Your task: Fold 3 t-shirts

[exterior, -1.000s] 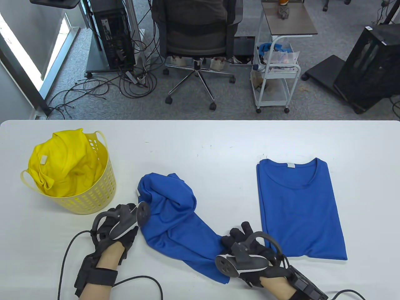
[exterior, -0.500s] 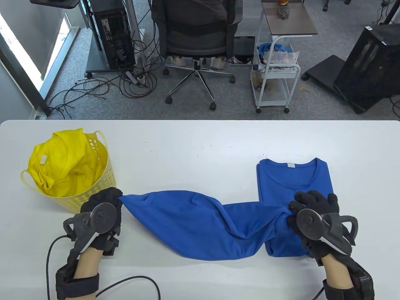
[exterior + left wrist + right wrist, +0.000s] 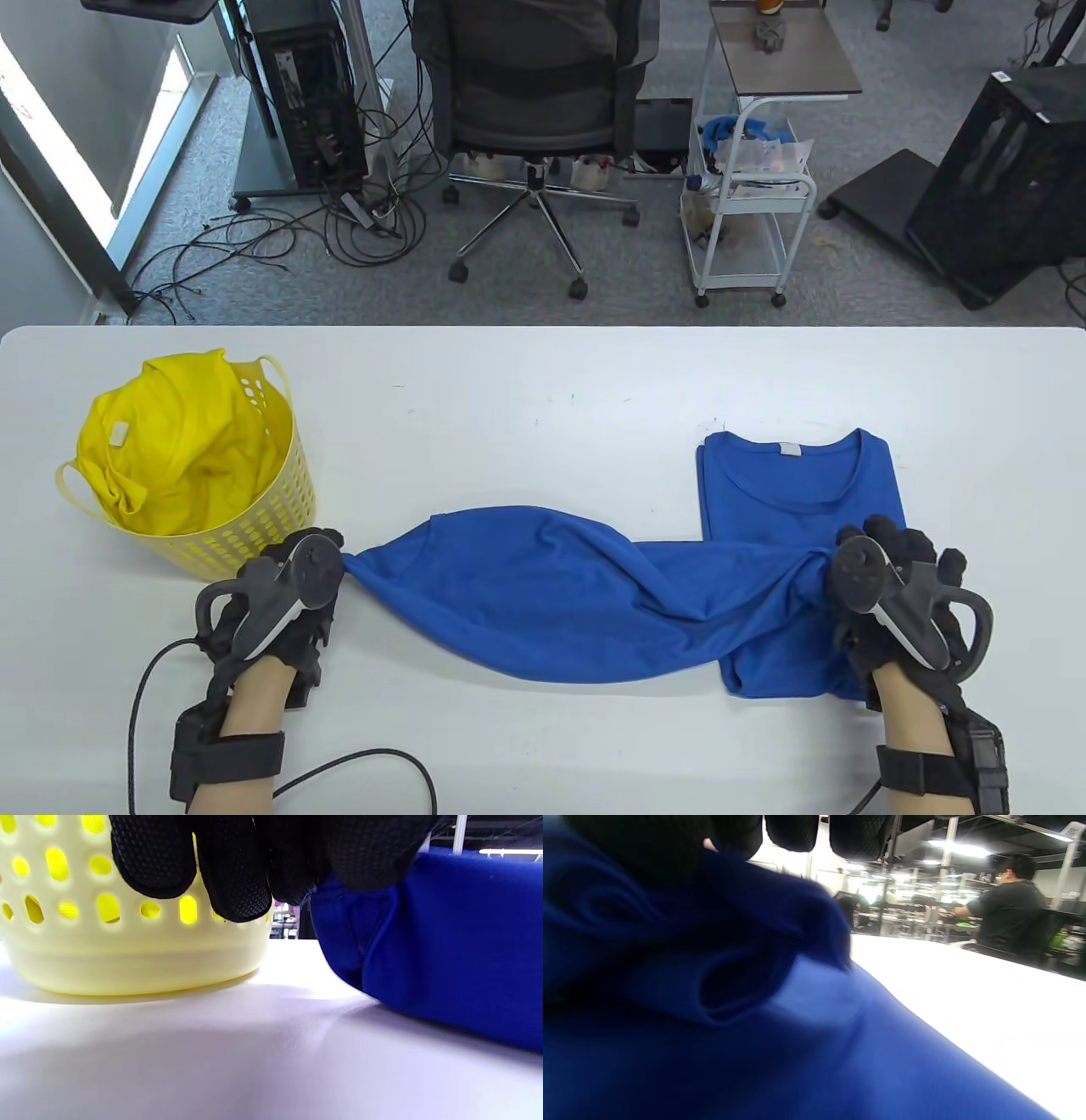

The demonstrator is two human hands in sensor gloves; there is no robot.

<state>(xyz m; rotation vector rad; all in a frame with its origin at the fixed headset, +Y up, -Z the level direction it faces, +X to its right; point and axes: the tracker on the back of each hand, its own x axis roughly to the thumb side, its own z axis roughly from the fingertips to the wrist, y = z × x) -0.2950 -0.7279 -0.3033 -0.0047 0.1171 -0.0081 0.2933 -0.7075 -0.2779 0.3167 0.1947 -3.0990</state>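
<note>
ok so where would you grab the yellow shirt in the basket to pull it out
Judging from the table view, pinch the yellow shirt at its bunched top, coming straight down from above: it mounds over the basket rim, whose walls block any side approach.

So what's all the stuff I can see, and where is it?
Stretched-out blue cotton t-shirt: one, blue, table's middle, held at both ends, right end over the folded shirt.
Folded blue t-shirt: one, blue, table's right.
Crumpled yellow t-shirt: one, yellow, inside the basket.
Perforated yellow plastic basket: one, pale yellow, table's left.
White table: one, white.
Black office chair: one, black, behind the table.
White wheeled cart: one, white, beside the chair.
Left hand: black glove, gripping the shirt's left end.
Right hand: black glove, gripping its right end.
</note>
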